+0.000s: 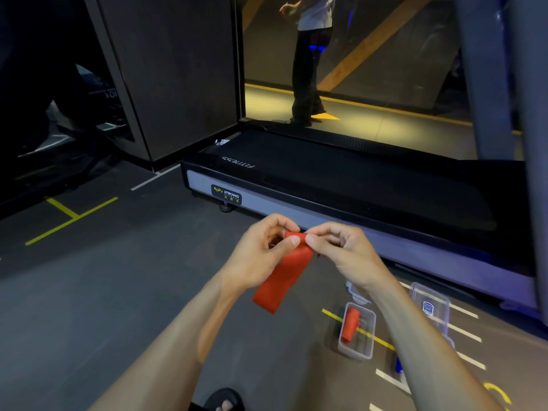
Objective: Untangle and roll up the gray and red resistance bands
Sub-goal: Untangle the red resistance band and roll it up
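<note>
Rolling step in hand: red band's top end is pinched by left hand (261, 247) thumb and curled fingers, starting a tight roll; the red resistance band (284, 274) hangs free mid-air above the gym floor (103, 292), tail untwisted. Right hand (341, 250) pinches the same end from the other side, fingers curled. A rolled red band (350, 324) is already stowed in the clear plastic container (369, 351) on the floor near the treadmill (355, 185) edge. No gray band can be made out. Next, judged: roll turned downward evenly, edges kept aligned.
</note>
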`<control>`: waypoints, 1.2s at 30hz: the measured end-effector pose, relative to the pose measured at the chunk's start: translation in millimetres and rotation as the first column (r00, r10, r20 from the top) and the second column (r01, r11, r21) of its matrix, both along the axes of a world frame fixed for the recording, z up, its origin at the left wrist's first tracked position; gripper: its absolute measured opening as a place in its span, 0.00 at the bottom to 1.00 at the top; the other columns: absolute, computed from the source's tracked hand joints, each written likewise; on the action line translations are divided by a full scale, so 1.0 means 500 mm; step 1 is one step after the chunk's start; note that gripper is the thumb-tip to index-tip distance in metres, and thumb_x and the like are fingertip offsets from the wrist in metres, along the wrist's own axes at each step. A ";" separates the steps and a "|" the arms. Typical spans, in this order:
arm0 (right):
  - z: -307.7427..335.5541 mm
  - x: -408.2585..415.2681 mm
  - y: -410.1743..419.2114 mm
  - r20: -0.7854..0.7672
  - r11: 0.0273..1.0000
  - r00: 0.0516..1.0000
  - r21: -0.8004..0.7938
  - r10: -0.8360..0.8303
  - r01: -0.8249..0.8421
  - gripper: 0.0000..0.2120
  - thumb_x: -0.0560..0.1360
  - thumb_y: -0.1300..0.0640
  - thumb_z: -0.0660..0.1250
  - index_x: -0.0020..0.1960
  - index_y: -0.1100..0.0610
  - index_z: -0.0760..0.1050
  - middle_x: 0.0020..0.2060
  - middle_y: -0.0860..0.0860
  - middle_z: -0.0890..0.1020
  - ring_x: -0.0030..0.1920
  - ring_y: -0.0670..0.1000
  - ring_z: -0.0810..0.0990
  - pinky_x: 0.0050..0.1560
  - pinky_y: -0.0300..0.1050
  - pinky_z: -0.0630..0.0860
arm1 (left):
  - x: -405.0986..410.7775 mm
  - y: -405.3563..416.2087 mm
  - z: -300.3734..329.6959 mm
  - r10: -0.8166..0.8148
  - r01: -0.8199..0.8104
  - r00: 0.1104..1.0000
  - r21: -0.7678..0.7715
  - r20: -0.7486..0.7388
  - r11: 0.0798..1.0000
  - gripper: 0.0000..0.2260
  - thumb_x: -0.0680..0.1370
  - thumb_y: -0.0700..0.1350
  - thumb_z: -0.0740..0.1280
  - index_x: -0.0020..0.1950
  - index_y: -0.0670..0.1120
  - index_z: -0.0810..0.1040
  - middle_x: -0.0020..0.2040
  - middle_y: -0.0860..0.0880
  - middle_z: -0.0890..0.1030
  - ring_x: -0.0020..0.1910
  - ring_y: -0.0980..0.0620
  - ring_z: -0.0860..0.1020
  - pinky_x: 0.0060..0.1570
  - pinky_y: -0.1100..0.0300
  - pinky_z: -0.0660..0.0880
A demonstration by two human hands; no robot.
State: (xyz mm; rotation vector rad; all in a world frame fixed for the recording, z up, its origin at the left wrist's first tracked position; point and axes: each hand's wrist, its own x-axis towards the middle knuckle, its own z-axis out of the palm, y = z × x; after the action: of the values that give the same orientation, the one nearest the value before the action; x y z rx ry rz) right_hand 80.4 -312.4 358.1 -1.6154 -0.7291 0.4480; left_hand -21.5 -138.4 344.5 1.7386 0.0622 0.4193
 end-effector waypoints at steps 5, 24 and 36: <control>-0.009 0.007 0.002 0.047 0.999 0.998 0.022 -0.044 0.043 0.02 0.77 0.56 0.76 0.49 0.52 0.85 0.44 0.55 0.88 0.49 0.58 0.86 0.59 0.58 0.79 | -0.001 -0.004 0.003 -0.052 0.045 0.995 -0.086 -0.081 0.995 0.07 0.83 0.40 0.66 0.61 0.43 0.77 0.47 0.45 0.81 0.48 0.51 0.79 0.51 0.56 0.79; -0.007 -0.008 0.014 0.078 0.990 0.988 0.050 -0.137 0.133 0.05 0.78 0.55 0.73 0.50 0.55 0.85 0.45 0.49 0.88 0.48 0.49 0.86 0.54 0.44 0.80 | -0.011 -0.007 0.002 -0.071 0.064 0.980 -0.041 -0.188 0.997 0.07 0.80 0.43 0.71 0.56 0.42 0.86 0.46 0.41 0.87 0.47 0.46 0.86 0.52 0.52 0.82; -0.006 -0.017 0.024 0.060 0.979 0.978 0.027 -0.201 0.200 0.15 0.80 0.49 0.70 0.44 0.60 0.84 0.35 0.52 0.86 0.36 0.44 0.81 0.41 0.39 0.75 | -0.005 -0.010 0.001 -0.056 0.038 0.967 -0.078 -0.250 0.996 0.13 0.75 0.51 0.75 0.50 0.42 0.86 0.35 0.33 0.77 0.38 0.45 0.73 0.48 0.46 0.77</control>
State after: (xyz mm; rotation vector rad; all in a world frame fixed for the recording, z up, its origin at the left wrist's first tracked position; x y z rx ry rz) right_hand 71.6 -300.3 355.0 -1.6704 -0.6076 0.2440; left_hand -24.1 -143.4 344.8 1.7102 0.2162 0.1572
